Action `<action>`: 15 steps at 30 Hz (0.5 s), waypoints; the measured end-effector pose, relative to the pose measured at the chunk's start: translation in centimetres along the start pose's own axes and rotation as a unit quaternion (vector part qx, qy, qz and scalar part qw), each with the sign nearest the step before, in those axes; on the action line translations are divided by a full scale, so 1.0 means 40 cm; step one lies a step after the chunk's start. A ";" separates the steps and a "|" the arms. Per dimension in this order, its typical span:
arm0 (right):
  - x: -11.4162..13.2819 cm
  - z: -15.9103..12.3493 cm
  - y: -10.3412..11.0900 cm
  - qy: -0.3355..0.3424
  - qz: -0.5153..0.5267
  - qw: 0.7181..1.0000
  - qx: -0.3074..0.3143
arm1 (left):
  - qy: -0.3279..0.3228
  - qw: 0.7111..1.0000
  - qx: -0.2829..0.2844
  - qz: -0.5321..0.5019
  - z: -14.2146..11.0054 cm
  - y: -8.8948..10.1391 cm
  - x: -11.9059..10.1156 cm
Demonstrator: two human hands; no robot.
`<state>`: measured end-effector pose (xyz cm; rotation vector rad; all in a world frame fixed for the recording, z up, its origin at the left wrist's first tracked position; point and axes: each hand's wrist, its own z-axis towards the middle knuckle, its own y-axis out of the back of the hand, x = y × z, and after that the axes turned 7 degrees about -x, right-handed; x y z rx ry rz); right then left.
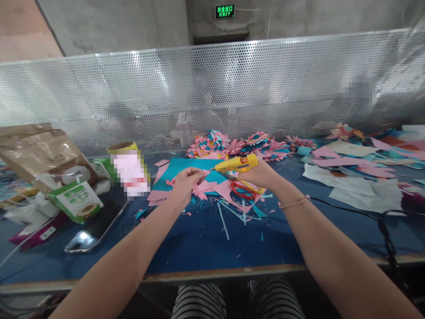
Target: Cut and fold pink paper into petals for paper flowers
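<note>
My right hand (pixel 260 173) is closed round a yellow hot glue gun (pixel 234 164), its nozzle aimed left. Right at the nozzle, my left hand (pixel 189 180) pinches a small pink paper piece (pixel 206 173); its exact shape is too small to tell. Beneath both hands lie a blue paper sheet (pixel 171 170) and pink paper pieces (pixel 224 188). Red-handled scissors (pixel 244 190) rest on the paper below the glue gun, partly hidden by it. Thin paper scraps (pixel 223 221) are strewn nearer to me.
Pink and blue paper flowers (pixel 215 142) are heaped at the back, before a perforated metal screen (pixel 159 88). On the left are a brown paper bag (pixel 43 155), a green-and-white packet (pixel 78 201) and a phone (pixel 96 228). At right lie loose paper sheets (pixel 365 195) and a black cable (pixel 387 239).
</note>
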<state>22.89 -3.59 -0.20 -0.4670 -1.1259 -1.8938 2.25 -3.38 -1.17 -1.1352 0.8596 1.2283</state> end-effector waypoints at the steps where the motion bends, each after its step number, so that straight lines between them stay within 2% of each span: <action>1: -0.003 0.001 -0.001 0.005 -0.013 1.000 -0.002 | -0.005 1.000 -0.001 0.001 0.000 0.000 -0.001; 5: -0.041 0.012 0.000 0.033 -0.135 0.990 -0.007 | -0.023 0.999 -0.023 -0.003 0.021 0.019 -0.011; 8: -0.091 0.023 0.008 0.044 -0.265 0.963 -0.004 | -0.040 0.995 -0.089 -0.033 0.059 0.058 -0.025; 11: -0.123 0.023 0.015 0.033 -0.320 0.945 0.051 | -0.051 0.986 -0.150 -0.050 0.093 0.105 -0.044; 15: -0.099 0.002 0.014 0.032 -0.305 0.933 0.187 | -0.064 0.975 -0.203 -0.063 0.111 0.152 -0.064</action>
